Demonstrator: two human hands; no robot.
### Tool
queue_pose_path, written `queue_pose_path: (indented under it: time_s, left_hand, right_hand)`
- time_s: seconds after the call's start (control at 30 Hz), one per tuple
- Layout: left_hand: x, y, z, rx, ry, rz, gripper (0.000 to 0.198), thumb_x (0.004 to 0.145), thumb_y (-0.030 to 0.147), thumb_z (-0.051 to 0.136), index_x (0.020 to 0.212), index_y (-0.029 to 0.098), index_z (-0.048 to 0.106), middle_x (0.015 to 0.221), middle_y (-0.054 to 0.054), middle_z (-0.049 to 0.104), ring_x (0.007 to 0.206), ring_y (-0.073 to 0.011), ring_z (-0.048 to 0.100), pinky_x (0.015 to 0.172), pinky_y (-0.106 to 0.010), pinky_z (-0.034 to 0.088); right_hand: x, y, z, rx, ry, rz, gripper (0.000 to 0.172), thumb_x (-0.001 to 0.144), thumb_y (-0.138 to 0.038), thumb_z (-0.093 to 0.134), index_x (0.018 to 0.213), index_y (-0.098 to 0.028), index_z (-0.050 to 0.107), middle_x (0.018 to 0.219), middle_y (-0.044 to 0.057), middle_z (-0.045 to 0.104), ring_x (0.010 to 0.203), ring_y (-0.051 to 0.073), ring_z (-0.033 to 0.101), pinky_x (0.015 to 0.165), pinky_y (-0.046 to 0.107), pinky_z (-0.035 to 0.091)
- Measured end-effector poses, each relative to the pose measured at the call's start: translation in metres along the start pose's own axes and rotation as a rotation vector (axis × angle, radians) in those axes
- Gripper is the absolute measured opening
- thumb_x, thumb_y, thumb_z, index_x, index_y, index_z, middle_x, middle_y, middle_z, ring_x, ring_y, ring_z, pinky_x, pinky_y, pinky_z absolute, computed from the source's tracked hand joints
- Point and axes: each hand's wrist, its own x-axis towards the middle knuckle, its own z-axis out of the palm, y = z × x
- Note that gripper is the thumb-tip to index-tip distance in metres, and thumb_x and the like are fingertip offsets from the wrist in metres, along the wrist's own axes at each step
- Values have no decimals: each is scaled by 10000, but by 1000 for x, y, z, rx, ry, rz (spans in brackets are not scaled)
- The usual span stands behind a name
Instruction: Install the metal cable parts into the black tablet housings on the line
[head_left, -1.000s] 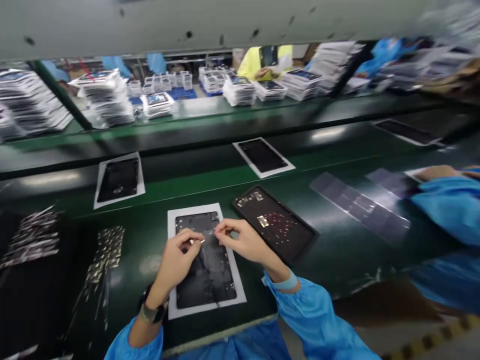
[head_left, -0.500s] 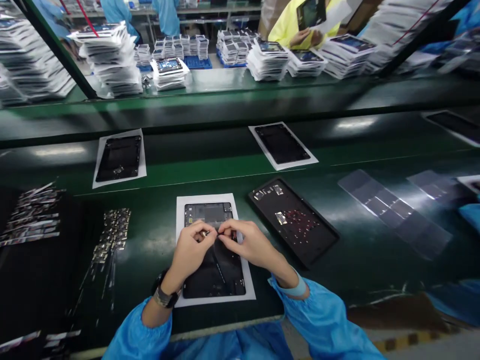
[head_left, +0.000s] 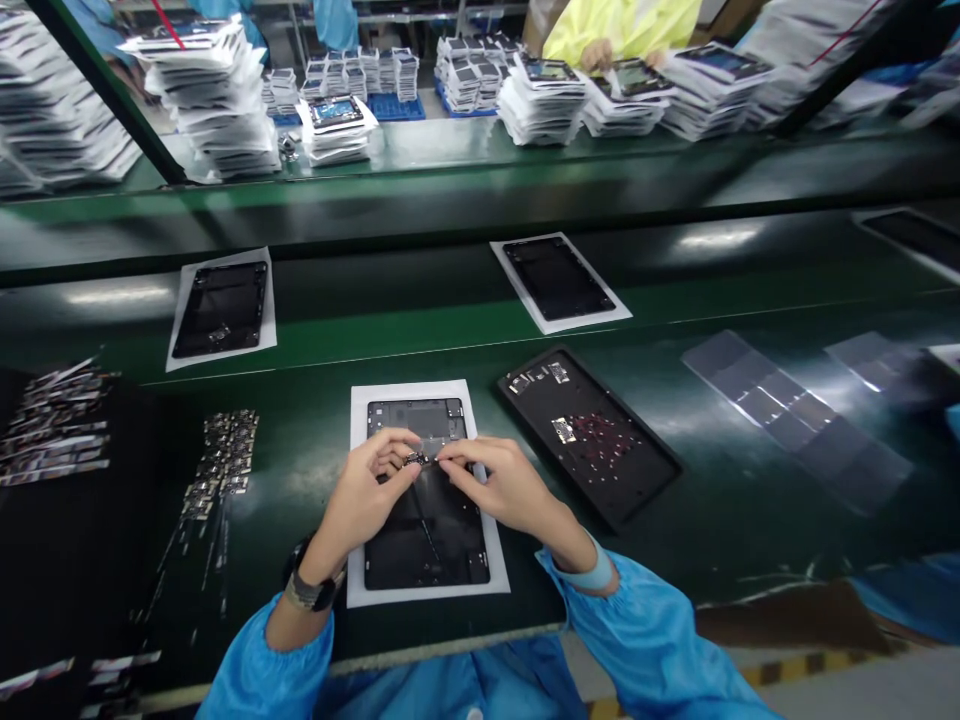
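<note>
A black tablet housing lies on a white sheet in front of me. Over its upper half, my left hand pinches a small circuit board between thumb and fingers. My right hand is closed in a pinch at the board's right side; what its fingertips hold is too small to name. A thin dark cable runs down the housing from below the hands.
Right of the housing is a black tray with small parts. Circuit boards lie to the left. Two more housings rest farther back. Clear plastic sheets lie right. Behind, a person in yellow stands beyond paper stacks.
My left hand has shifted slightly left and its fingers have opened a little, showing more of the board. The belt's left housing has moved left. The person in yellow has lowered the held device.
</note>
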Motion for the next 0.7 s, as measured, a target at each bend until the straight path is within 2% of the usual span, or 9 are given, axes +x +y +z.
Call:
queue_pose_path:
  time_s: [0.13,0.4,0.7]
  left_hand:
    - [-1,0,1,72,3,3,173,820,257,678,970,171,691,841,-38,668,772,-152,619,709,-257,493]
    - [-3,4,0,132,-47,37,162,839,254,653,962,183,732,879,-50,709,770,-163,630,708,-266,489]
    - [-3,2,2,141,-34,37,171,822,252,654,946,183,750,828,-41,709,710,-152,608,673,-258,484]
  right_hand:
    - [0,-3,0,35,-28,18,153,928,-223,553,845,-214,681,682,4,696,623,149,631,641,250,450]
    - [2,-8,4,136,-5,31,142,835,-167,551,727,-204,635,622,-14,644,573,127,602,600,227,440]
    - [1,-4,5,97,3,-13,138,842,-165,566,748,-207,658,659,8,687,598,147,630,621,247,470]
